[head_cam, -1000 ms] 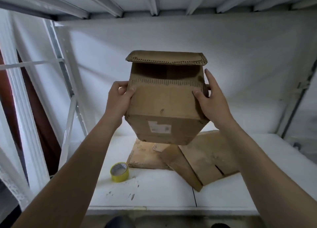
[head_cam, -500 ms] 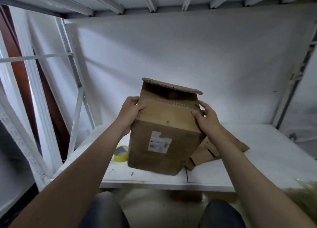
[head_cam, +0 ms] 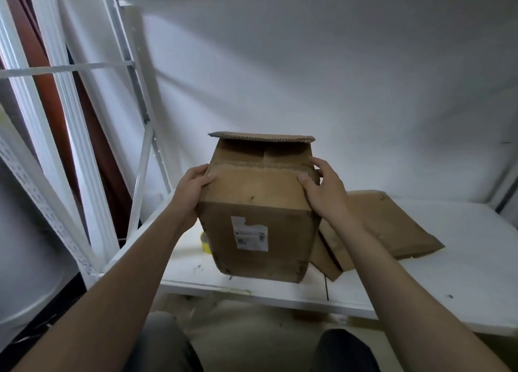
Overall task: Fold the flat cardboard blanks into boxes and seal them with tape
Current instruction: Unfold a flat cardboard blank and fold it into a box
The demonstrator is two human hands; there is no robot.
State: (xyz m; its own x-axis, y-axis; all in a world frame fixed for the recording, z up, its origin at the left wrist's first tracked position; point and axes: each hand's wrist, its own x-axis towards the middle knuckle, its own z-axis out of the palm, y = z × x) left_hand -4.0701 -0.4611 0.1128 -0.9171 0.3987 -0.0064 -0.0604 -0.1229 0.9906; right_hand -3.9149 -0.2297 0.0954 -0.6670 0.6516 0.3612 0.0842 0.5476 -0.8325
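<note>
As the head view showed it, the box (head_cam: 258,203) was held between both hands at the near edge of the shelf (head_cam: 448,273), its open top tipped away. The left hand (head_cam: 193,192) curled round its left top edge. The right hand (head_cam: 322,192) gripped the right, thumb on the near flap. The tape roll (head_cam: 204,244) peeked out low left, nearer the left hand.

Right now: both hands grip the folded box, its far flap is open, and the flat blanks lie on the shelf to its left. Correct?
One slip: the head view shows the flat blanks on the shelf to the right of the box, not left. The rest stands: left hand and right hand grip the box, and its far flap is open.
</note>
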